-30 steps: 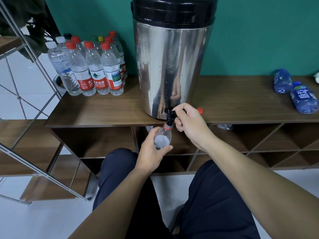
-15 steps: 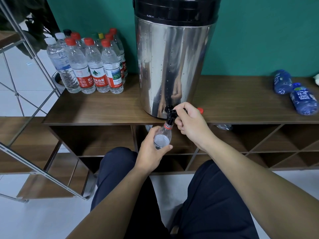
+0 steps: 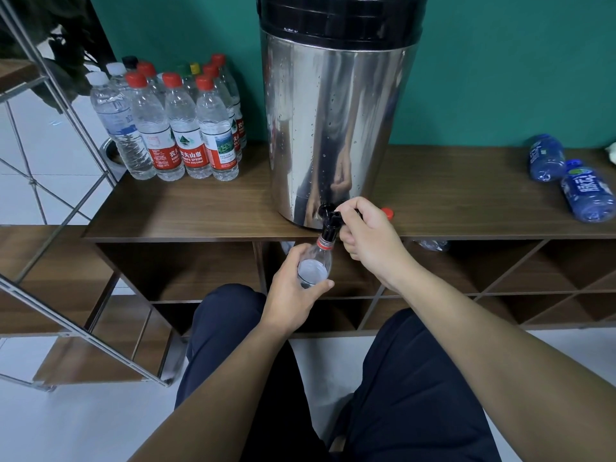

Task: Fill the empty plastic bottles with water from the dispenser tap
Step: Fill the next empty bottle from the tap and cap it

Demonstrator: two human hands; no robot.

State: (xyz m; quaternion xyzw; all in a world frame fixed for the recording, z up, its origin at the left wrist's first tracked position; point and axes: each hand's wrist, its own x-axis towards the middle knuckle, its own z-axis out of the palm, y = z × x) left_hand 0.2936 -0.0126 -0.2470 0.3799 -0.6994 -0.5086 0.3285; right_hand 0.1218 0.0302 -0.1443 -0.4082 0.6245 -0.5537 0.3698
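A clear plastic bottle point(image 3: 315, 265) with a red neck ring stands upright just below the front edge of the surface point(image 3: 200, 208), its mouth directly under the black tap point(image 3: 330, 221). Water shows inside it up to about its shoulder. The left hand point(image 3: 293, 288) has its grip wrapped around the bottle's body from the left, thumb across the front. The right hand point(image 3: 366, 238) has its grip curled on the tap's lever, fingers bent around it from the right.

The tap juts from the base of the steel dispenser point(image 3: 333, 128), which stands at the middle of the surface, close to the front edge, with a black lid on top. A red cap point(image 3: 387, 213) lies on the surface just behind the right hand, near the front edge. At the back left corner stands a cluster of capped bottles point(image 3: 176, 128), upright and touching one another, most with red caps. Toward the right edge two blue bottles point(image 3: 566, 175) lie on their sides, near each other. Below the surface are open wooden compartments; the person's dark trousers fill the lower middle of the view.
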